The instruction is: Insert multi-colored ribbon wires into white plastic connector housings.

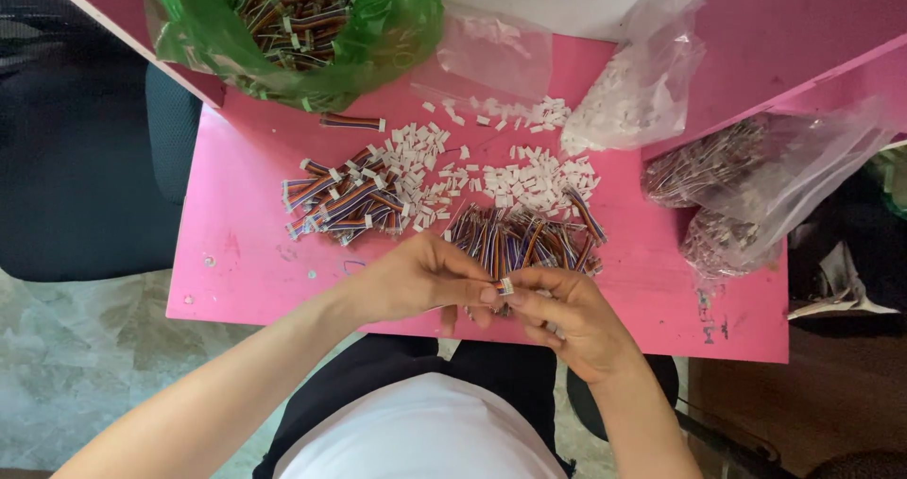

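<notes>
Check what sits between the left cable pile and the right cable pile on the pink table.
Head view: loose white connectors are scattered between the left cable pile and the right cable pile on the pink table.

Illumination: bright, even, diffuse daylight quality; source direction cannot be determined. Pink table (246, 252) evenly lit, colour saturated. Shadows: soft, faint, confined beneath hands (501, 295) at near table edge. Glare: mild sheen on clear plastic bags (784, 172) at right; specular highlights on green plastic bag (397, 16) at top. Dark chair (76, 158) at left underexposed, detail lost. Focus: table centre acceptably sharp; small white connectors (529, 181) slightly soft. Forearms at bottom edge slightly soft. Edge distortion: slight wide-angle stretch at corners.
</notes>
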